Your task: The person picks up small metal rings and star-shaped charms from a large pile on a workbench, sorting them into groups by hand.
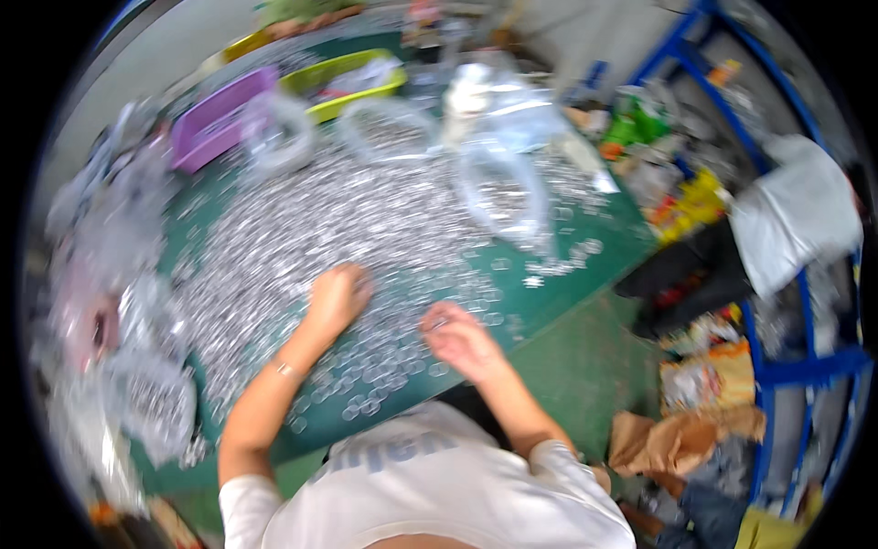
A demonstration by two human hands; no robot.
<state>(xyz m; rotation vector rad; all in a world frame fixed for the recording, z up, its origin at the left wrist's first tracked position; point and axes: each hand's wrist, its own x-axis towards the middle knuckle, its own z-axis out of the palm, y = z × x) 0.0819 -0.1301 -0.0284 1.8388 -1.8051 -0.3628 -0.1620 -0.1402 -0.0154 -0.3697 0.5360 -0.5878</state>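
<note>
Over the green table lies a broad pile of small clear or silvery rings (320, 206), spread thinner toward me. My left hand (340, 295) is at the near side of the dense pile, fingers curled in and blurred; what they hold is hidden. To its right, my right hand (460, 341) hovers over the scattered rings, palm partly turned up and fingers bent together. Something small and greyish shows at its fingertips, too blurred to name. Loose rings (375, 366) lie flat between and below my hands.
Beyond the pile stand a purple basket (197, 137) and a yellow-green basket (393, 84). Clear bags (540, 206) sit around it, more along the left edge. Another person's hands (311, 23) rest at the far side. A blue metal rack (809, 369) stands right, with brown paper (672, 444) below.
</note>
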